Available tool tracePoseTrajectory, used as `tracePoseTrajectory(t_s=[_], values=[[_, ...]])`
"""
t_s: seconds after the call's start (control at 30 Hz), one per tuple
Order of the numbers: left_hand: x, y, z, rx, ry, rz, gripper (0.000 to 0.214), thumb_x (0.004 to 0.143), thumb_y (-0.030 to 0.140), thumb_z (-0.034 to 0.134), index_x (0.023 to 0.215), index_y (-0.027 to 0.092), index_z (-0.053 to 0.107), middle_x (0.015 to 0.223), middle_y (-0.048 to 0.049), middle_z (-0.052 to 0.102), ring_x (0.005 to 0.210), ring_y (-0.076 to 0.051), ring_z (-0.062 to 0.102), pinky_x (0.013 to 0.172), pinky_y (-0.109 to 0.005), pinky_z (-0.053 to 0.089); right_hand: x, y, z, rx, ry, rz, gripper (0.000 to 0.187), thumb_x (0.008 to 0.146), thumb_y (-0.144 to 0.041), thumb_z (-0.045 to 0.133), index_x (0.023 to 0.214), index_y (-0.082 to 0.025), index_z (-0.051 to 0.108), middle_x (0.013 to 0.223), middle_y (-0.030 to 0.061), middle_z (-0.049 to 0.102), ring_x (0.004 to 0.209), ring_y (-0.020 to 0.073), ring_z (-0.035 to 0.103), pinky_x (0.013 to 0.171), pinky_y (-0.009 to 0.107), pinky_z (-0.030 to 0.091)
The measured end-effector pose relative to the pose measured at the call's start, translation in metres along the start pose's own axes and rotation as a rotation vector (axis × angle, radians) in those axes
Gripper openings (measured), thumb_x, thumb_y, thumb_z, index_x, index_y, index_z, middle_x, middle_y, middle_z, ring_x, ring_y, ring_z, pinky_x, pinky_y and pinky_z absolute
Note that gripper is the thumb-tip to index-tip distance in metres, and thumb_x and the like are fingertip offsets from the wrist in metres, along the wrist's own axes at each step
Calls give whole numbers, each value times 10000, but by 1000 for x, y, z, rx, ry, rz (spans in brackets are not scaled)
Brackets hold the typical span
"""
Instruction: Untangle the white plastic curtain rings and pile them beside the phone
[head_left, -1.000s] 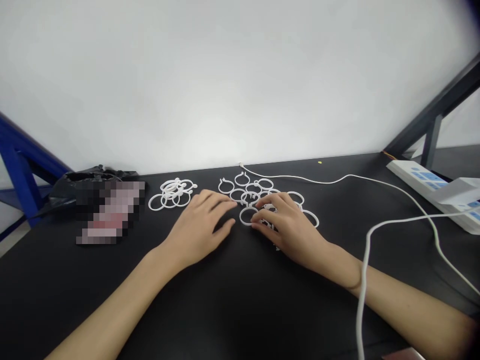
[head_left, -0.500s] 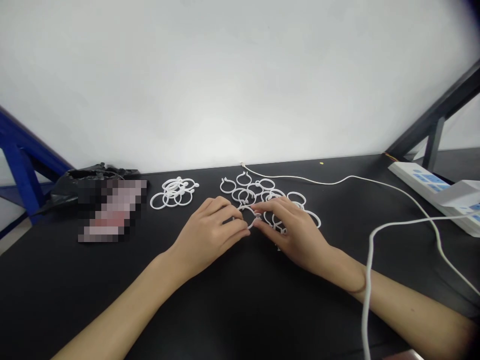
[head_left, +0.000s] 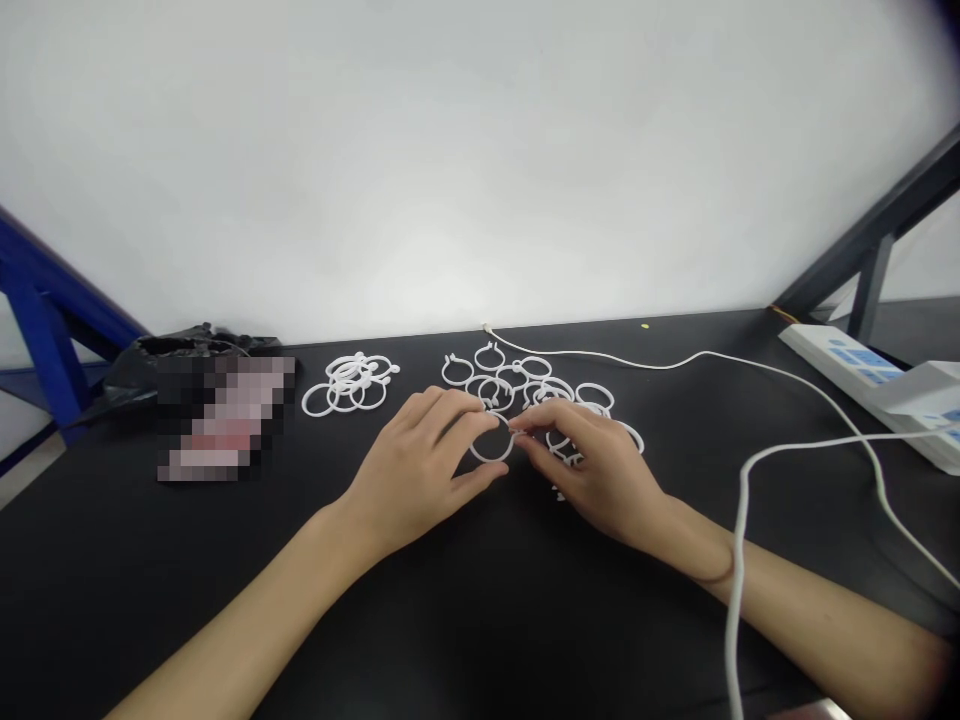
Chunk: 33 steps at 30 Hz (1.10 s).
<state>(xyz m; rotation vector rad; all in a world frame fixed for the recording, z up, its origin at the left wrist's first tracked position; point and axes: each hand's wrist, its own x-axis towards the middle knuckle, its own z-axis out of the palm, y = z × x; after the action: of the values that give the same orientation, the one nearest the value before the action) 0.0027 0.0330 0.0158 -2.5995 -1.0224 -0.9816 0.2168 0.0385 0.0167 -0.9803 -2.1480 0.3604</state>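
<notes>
A single white plastic ring [head_left: 493, 440] is held just above the black table [head_left: 480, 600] between both hands. My left hand [head_left: 427, 465] pinches its left side with curled fingers. My right hand [head_left: 592, 465] pinches its right side at the small tab. Right behind them lies a spread of several loose white rings [head_left: 525, 385]. A smaller heap of white rings [head_left: 350, 383] sits further left, apart from both hands.
A black plastic bag [head_left: 180, 355] and a blurred patch lie at the left. A white cable [head_left: 739, 520] runs across the right side and over my right wrist. A white power strip [head_left: 870, 385] sits at the right edge. Behind is a white wall.
My left hand moved right to the ring and closed on it. My right hand lifted one ring from the spread, and both hands now hold it between them.
</notes>
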Motion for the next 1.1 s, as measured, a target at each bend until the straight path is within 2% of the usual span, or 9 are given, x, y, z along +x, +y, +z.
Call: tracePoseTrajectory(t_s=[0.17, 0.47, 0.6, 0.7, 0.83, 0.93, 1.0, 1.1], values=[[-1, -1, 3, -23, -122, -66, 440, 907, 384, 604, 1260, 141, 505, 1159, -109, 614, 1022, -248, 565, 894, -423, 495, -1, 1, -1, 29, -11, -45, 95, 919, -198, 586, 1006, -215, 621, 905, 25, 675, 810, 146, 634, 737, 282, 531], [-2, -2, 4, -59, -172, -79, 378, 920, 365, 585, 1217, 136, 531, 1097, -94, 643, 989, -239, 569, 871, -413, 485, 2, -2, -6, -41, -32, -129, 62, 932, -177, 563, 930, -207, 616, 778, 10, 641, 737, 145, 560, 661, 278, 479], [-3, -3, 5, -54, -175, -101, 355, 914, 405, 594, 1162, 156, 544, 1078, -78, 645, 973, -233, 566, 859, -397, 479, 1, 3, -2, -90, -47, -118, 111, 957, -246, 552, 1047, -216, 610, 892, 30, 684, 820, 165, 597, 731, 311, 519], [-3, -7, 5, -6, -195, -133, 411, 908, 501, 570, 1145, 167, 544, 1068, -72, 643, 955, -236, 569, 850, -398, 475, 3, 9, 1, -195, -50, -115, 285, 948, -294, 566, 1208, -178, 553, 1074, 83, 682, 1017, 221, 587, 865, 395, 539], [-4, -21, 3, 165, -171, -286, 435, 910, 521, 552, 1152, 159, 553, 1065, -83, 636, 994, -265, 562, 888, -418, 453, 5, 14, 5, -356, -98, -167, 413, 949, -367, 550, 1284, -124, 547, 1284, 141, 617, 1277, 302, 458, 1043, 502, 462], [-6, -38, 1, 336, -158, -455, 389, 928, 448, 535, 1176, 150, 564, 1083, -104, 632, 1045, -300, 545, 912, -433, 438, 5, 14, 6, -417, -178, -192, 396, 957, -388, 525, 1244, -128, 608, 1371, 114, 572, 1368, 328, 370, 1114, 516, 399], [-10, -50, 0, 443, -170, -547, 393, 925, 403, 517, 1204, 131, 569, 1107, -129, 624, 1047, -328, 536, 890, -449, 441, 4, 14, 7, -421, -219, -190, 369, 963, -380, 511, 1201, -130, 642, 1336, 94, 604, 1369, 336, 371, 1121, 517, 392], [-16, -62, 0, 540, -192, -610, 423, 913, 353, 481, 1239, 96, 568, 1140, -169, 605, 1036, -364, 520, 835, -468, 449, 4, 13, 6, -393, -243, -183, 326, 962, -350, 515, 1148, -126, 662, 1207, 93, 671, 1310, 330, 435, 1090, 498, 428]])
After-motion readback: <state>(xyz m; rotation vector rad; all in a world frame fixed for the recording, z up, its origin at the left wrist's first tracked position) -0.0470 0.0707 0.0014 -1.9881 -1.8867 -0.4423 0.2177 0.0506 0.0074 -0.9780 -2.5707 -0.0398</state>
